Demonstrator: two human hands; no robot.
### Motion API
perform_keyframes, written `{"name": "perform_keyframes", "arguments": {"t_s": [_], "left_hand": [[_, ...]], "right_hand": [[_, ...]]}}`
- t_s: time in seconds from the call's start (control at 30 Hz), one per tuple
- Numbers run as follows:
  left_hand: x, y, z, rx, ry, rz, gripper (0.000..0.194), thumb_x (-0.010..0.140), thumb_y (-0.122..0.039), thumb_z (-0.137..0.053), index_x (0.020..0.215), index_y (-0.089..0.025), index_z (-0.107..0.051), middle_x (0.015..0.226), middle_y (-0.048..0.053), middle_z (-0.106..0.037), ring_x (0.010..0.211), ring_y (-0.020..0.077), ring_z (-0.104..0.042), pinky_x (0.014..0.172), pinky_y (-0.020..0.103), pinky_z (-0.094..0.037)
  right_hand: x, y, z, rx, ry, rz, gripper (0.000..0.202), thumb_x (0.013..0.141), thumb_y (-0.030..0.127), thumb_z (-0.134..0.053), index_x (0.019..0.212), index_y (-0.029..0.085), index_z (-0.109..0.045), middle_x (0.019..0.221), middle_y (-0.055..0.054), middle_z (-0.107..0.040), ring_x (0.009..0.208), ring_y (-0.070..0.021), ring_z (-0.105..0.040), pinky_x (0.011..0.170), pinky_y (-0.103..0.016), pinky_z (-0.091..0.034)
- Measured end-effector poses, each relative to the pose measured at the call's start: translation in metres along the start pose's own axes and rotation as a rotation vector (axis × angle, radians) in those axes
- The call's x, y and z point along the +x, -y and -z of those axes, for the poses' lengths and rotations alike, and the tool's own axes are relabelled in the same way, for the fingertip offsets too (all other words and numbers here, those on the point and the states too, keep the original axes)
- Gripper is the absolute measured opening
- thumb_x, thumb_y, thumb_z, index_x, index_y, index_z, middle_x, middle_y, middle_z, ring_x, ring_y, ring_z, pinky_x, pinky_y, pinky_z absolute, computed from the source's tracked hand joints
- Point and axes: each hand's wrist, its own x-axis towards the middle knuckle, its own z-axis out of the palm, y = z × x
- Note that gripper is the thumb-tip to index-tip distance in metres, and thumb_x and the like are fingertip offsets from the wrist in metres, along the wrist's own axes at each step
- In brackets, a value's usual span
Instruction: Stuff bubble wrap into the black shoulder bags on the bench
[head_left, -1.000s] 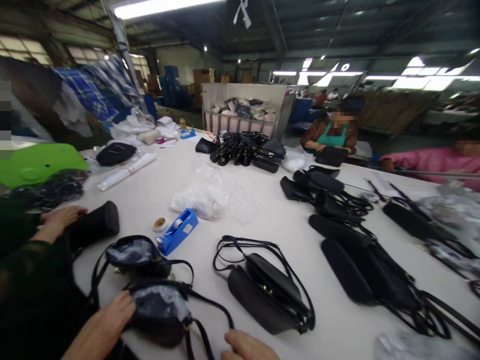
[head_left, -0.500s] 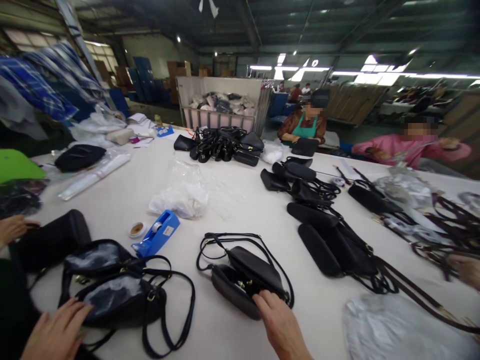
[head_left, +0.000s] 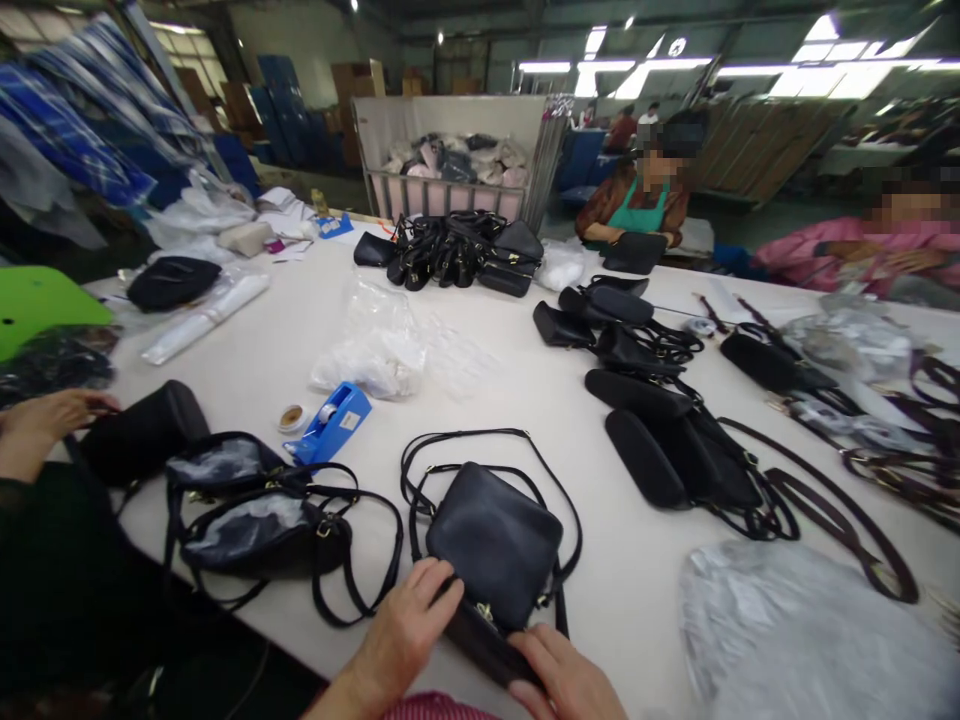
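At the near edge of the white table (head_left: 525, 400), the person has both hands on a small black bag (head_left: 495, 540) that lies flat in front of them, its thin strap (head_left: 450, 445) looped around it on the tabletop. The left hand (head_left: 405, 630) rests on the bag's near left corner, fingers curled over the edge and touching the leather. The right hand (head_left: 562, 680) presses at the bag's bottom edge, fingers bent around the lower rim beside a small gold clasp; only part of this hand shows above the frame's lower border. Both hands have hold of the bag, loosely closed rather than clenched.

To the left of it lie two more bags (head_left: 255, 510) stuffed with plastic, their straps tangled together. Just beyond them sits a blue tape dispenser (head_left: 330, 425) with a tape roll (head_left: 291, 417) beside it. Further left, another person's hand (head_left: 45, 425) holds a dark pouch (head_left: 142, 435).

To the right, a row of black bags (head_left: 675, 460) with long straps stretches across the table, and a crumpled plastic sheet (head_left: 810, 640) lies at the near right corner. A heap of bags (head_left: 457, 260) is piled at the far side, near a clear plastic bundle (head_left: 371, 350). Two seated workers, one in a green apron (head_left: 637, 215) and one in a pink sleeve (head_left: 847, 255), sit across the table.
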Motion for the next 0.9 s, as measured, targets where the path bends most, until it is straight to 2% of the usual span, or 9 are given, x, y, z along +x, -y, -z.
{"name": "perform_keyframes", "arguments": {"t_s": [0.17, 0.27, 0.33, 0.4, 0.57, 0.63, 0.7, 0.8, 0.9], "left_hand": [[0.004, 0.007, 0.002, -0.042, -0.100, -0.021, 0.033, 0.099, -0.008, -0.034, 0.098, -0.014, -0.066, 0.095, 0.008, -0.065, 0.096, 0.0176, -0.061, 0.086, 0.029, -0.059], [0.004, 0.004, 0.007, -0.087, -0.082, -0.024, 0.033, 0.100, -0.009, -0.033, 0.094, -0.013, -0.065, 0.095, 0.008, -0.066, 0.098, 0.0176, -0.060, 0.089, 0.029, -0.057], [0.003, 0.001, 0.010, -0.112, -0.065, -0.028, 0.034, 0.101, -0.010, -0.031, 0.092, -0.012, -0.064, 0.096, 0.008, -0.066, 0.103, 0.0179, -0.058, 0.093, 0.029, -0.054], [0.000, -0.002, 0.012, -0.116, -0.045, -0.021, 0.036, 0.101, -0.011, -0.028, 0.090, -0.012, -0.063, 0.098, 0.007, -0.068, 0.107, 0.0191, -0.055, 0.094, 0.031, -0.050], [-0.011, -0.017, 0.016, -0.129, 0.189, 0.065, 0.023, 0.096, -0.013, -0.041, 0.085, -0.018, -0.061, 0.075, 0.001, -0.060, 0.082, 0.0182, -0.050, 0.078, 0.034, -0.039], [-0.015, -0.021, 0.018, -0.147, 0.306, 0.026, 0.017, 0.093, -0.023, -0.057, 0.076, -0.020, -0.059, 0.071, -0.002, -0.056, 0.080, 0.0173, -0.047, 0.085, 0.036, -0.036], [-0.016, -0.020, 0.021, -0.166, 0.405, -0.004, 0.029, 0.087, -0.040, -0.068, 0.069, -0.020, -0.057, 0.075, -0.004, -0.057, 0.087, 0.0178, -0.047, 0.101, 0.042, -0.030], [-0.009, -0.018, 0.035, -0.140, 0.484, 0.068, 0.032, 0.084, -0.048, -0.071, 0.077, -0.020, -0.059, 0.083, -0.003, -0.060, 0.101, 0.0208, -0.048, 0.114, 0.049, -0.017], [-0.001, -0.032, 0.057, -0.090, 0.467, 0.189, 0.026, 0.088, -0.039, -0.069, 0.102, -0.019, -0.060, 0.108, 0.001, -0.062, 0.113, 0.0223, -0.048, 0.114, 0.046, -0.021]], "right_hand": [[0.023, 0.014, 0.004, 0.228, 0.032, -0.219, 0.033, 0.098, 0.033, -0.044, 0.125, 0.022, -0.059, 0.115, -0.010, -0.070, 0.102, -0.0235, -0.068, 0.091, -0.035, -0.056], [0.041, 0.023, 0.009, 0.353, 0.116, -0.311, 0.045, 0.098, 0.034, -0.044, 0.140, 0.020, -0.049, 0.120, -0.010, -0.068, 0.106, -0.0226, -0.066, 0.096, -0.035, -0.053], [0.054, 0.026, 0.015, 0.367, 0.202, -0.263, 0.046, 0.098, 0.032, -0.045, 0.143, 0.023, -0.045, 0.118, -0.008, -0.068, 0.106, -0.0206, -0.066, 0.096, -0.033, -0.052], [0.064, 0.022, 0.020, 0.246, 0.259, -0.180, 0.038, 0.098, 0.023, -0.045, 0.134, 0.025, -0.054, 0.111, -0.006, -0.069, 0.102, -0.0195, -0.066, 0.093, -0.031, -0.052], [0.076, -0.002, 0.019, -0.189, 0.248, -0.147, 0.031, 0.091, 0.005, -0.044, 0.112, 0.020, -0.062, 0.092, -0.005, -0.067, 0.084, -0.0213, -0.068, 0.069, -0.028, -0.050], [0.079, -0.006, 0.019, -0.232, 0.216, -0.156, 0.036, 0.091, 0.002, -0.039, 0.113, 0.022, -0.061, 0.094, -0.005, -0.065, 0.083, -0.0207, -0.067, 0.063, -0.026, -0.047], [0.084, -0.007, 0.022, -0.275, 0.176, -0.178, 0.041, 0.092, 0.001, -0.036, 0.116, 0.025, -0.060, 0.095, -0.004, -0.063, 0.079, -0.0185, -0.067, 0.058, -0.024, -0.044], [0.087, -0.012, 0.026, -0.265, 0.179, -0.159, 0.035, 0.096, 0.008, -0.037, 0.114, 0.026, -0.060, 0.093, -0.002, -0.063, 0.072, -0.0169, -0.068, 0.056, -0.025, -0.046], [0.076, -0.029, 0.021, -0.142, 0.158, 0.073, 0.029, 0.095, 0.016, -0.042, 0.116, 0.026, -0.061, 0.094, -0.004, -0.066, 0.075, -0.0184, -0.070, 0.060, -0.027, -0.054]]}}
